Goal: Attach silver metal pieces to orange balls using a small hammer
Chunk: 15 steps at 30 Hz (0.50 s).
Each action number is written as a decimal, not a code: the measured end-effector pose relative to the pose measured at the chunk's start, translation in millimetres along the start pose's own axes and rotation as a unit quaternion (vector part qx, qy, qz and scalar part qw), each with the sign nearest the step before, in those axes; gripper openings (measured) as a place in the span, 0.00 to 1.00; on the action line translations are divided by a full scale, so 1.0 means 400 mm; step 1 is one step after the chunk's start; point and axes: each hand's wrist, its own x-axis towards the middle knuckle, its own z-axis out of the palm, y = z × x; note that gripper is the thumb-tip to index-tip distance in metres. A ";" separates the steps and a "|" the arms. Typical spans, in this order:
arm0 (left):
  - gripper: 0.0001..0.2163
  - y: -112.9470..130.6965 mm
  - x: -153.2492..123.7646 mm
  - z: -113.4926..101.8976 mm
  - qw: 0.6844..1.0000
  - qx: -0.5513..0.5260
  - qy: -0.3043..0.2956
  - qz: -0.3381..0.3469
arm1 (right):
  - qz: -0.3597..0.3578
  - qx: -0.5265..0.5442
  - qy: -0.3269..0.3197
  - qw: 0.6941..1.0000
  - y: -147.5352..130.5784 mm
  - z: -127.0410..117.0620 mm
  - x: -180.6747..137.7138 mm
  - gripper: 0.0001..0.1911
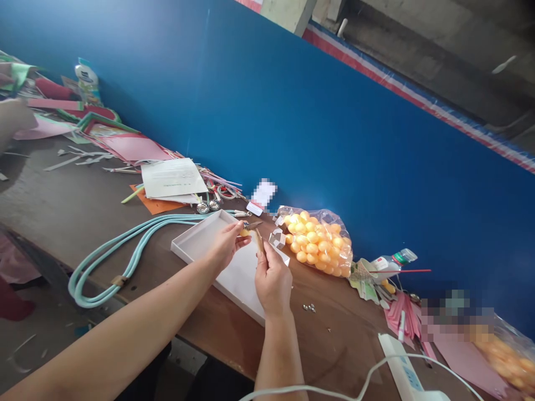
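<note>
Both of my hands are raised over a shallow white box tray (238,273) on the brown table. My left hand (228,245) pinches a small yellow piece (244,232), close to a dark, pointed metal tip (253,225); whether that tip belongs to the same piece I cannot tell. Close beside it, my right hand (272,275) is closed around a slim tan piece (259,241) that points up toward the left hand. Its kind is too small to make out. Right of the tray lie several tiny silvery beads (309,307).
Looped light-blue cords (137,245) lie left of the tray, near papers (173,178) and scraps. Behind is a bag of yellow-orange balls (317,239) against the blue wall (271,111). A power strip (399,362) with white cable is front right. Another person's hand (14,120) shows far left.
</note>
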 end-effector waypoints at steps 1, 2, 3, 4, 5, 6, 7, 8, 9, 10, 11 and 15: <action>0.10 -0.001 0.000 -0.001 1.000 0.001 0.002 0.003 | 0.000 -0.003 0.007 1.000 0.000 0.000 0.000 0.20; 0.10 -0.001 0.000 -0.001 1.000 0.002 0.004 0.007 | 0.001 -0.003 0.018 1.000 0.000 0.001 0.000 0.20; 0.11 -0.001 0.000 -0.001 1.000 0.003 0.005 0.011 | 0.003 -0.003 0.028 1.000 0.000 0.002 0.000 0.21; 0.11 -0.002 0.000 -0.001 1.000 0.004 0.006 0.014 | 0.004 -0.002 0.033 0.999 0.001 0.002 -0.001 0.21; 0.12 -0.002 0.000 0.000 1.000 0.005 0.007 0.016 | 0.006 -0.003 0.030 1.000 0.002 0.003 -0.001 0.21; 0.12 -0.001 0.000 0.000 1.000 0.005 0.010 0.016 | 0.008 -0.006 0.022 1.000 0.002 0.004 -0.001 0.21; 0.12 -0.001 0.000 0.000 1.000 0.004 0.013 0.016 | 0.009 -0.010 0.012 1.000 0.003 0.004 -0.001 0.21; 0.12 -0.002 0.000 0.000 1.000 0.003 0.016 0.016 | 0.010 -0.012 0.005 1.000 0.003 0.005 -0.001 0.20; 0.12 -0.002 0.000 0.000 1.000 0.003 0.017 0.017 | 0.010 -0.013 0.004 1.000 0.003 0.005 -0.002 0.20; 0.12 -0.003 0.001 -0.001 1.000 0.004 0.019 0.019 | 0.008 -0.011 0.008 1.000 0.002 0.005 -0.002 0.20; 0.12 -0.004 0.002 -0.001 1.000 0.006 0.019 0.022 | 0.005 -0.007 0.017 1.000 0.002 0.005 -0.002 0.20; 0.13 -0.005 0.004 0.000 0.999 0.012 0.025 0.021 | 0.000 0.005 0.008 1.000 -0.003 0.003 -0.001 0.20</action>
